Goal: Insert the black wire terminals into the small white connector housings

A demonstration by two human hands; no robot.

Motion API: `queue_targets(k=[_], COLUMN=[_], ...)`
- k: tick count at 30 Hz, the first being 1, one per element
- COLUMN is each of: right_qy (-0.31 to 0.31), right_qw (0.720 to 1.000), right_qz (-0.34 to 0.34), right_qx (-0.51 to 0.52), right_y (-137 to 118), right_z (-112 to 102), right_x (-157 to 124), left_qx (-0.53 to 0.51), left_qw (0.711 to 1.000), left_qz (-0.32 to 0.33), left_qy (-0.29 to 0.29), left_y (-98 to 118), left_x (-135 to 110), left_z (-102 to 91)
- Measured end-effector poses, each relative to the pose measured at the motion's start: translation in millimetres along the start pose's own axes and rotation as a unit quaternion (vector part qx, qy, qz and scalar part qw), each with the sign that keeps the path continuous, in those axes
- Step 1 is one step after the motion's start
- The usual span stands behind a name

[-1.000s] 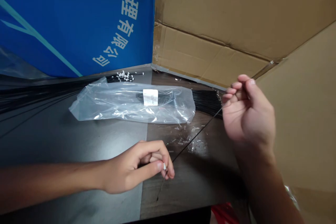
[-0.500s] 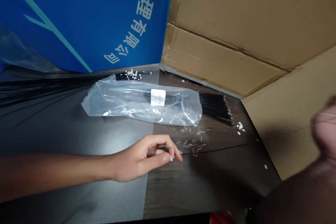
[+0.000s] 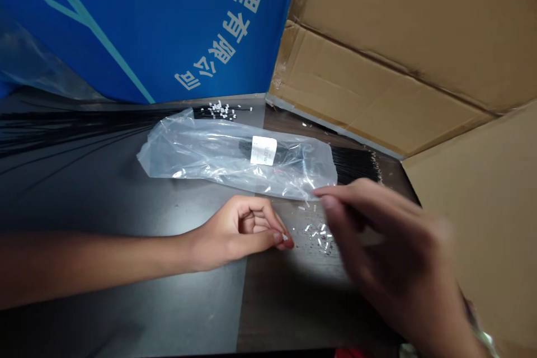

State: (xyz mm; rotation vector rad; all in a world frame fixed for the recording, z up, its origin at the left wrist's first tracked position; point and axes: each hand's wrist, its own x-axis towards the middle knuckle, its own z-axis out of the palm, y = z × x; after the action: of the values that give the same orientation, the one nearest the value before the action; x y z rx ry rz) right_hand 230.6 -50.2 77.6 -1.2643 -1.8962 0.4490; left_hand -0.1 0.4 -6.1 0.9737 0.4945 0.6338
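Observation:
My left hand (image 3: 235, 235) is closed in a pinch above the table, a small white connector (image 3: 285, 238) between thumb and forefinger. My right hand (image 3: 390, 251) reaches in from the right, slightly blurred. Its thumb and forefinger are drawn together near the lower right corner of a clear plastic bag (image 3: 201, 151); what they hold, if anything, I cannot make out. Between the hands lie several small clear tubes (image 3: 321, 235). Black wires (image 3: 356, 163) stick out of the bag's right end, partly behind my right hand.
A second bundle of black wires (image 3: 84, 123) runs along the back left, ending in white connectors (image 3: 222, 109). Behind the dark table (image 3: 268, 302) stand a blue printed panel (image 3: 138, 22) and cardboard (image 3: 398, 22). The bag carries a white label (image 3: 263, 151).
My right hand has come in from the far right edge toward the bag and loose tubes. My left hand keeps its pinch on the connector. The view has shifted slightly.

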Motion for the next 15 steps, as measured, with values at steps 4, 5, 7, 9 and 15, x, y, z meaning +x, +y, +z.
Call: queue_targets(k=[4, 5, 7, 9, 15], right_qy=[-0.123, -0.133, -0.124, -0.103, -0.063], right_qw=[0.991, 0.989, 0.988, 0.991, 0.990], right_qz=[0.039, 0.055, 0.068, 0.070, 0.110], right_qx=[0.031, 0.046, 0.056, 0.049, 0.067], right_y=[7.3, 10.2, 15.1, 17.3, 15.4], right_z=[32.1, 36.8, 42.5, 44.9, 50.5], right_x=[4.8, 2.8, -2.6, -7.3, -11.6], left_qx=[-0.009, -0.005, 0.000, 0.012, 0.094], left_qw=[1.000, 1.000, 0.999, 0.998, 0.986], left_qz=[0.011, 0.014, 0.019, 0.026, 0.072], left_qy=[0.017, 0.022, 0.037, 0.057, 0.116], left_y=[2.2, 3.3, 5.2, 6.4, 5.1], left_x=[3.3, 3.8, 4.4, 4.0, 1.1], left_z=[-3.2, -3.5, -3.4, -2.2, 3.5])
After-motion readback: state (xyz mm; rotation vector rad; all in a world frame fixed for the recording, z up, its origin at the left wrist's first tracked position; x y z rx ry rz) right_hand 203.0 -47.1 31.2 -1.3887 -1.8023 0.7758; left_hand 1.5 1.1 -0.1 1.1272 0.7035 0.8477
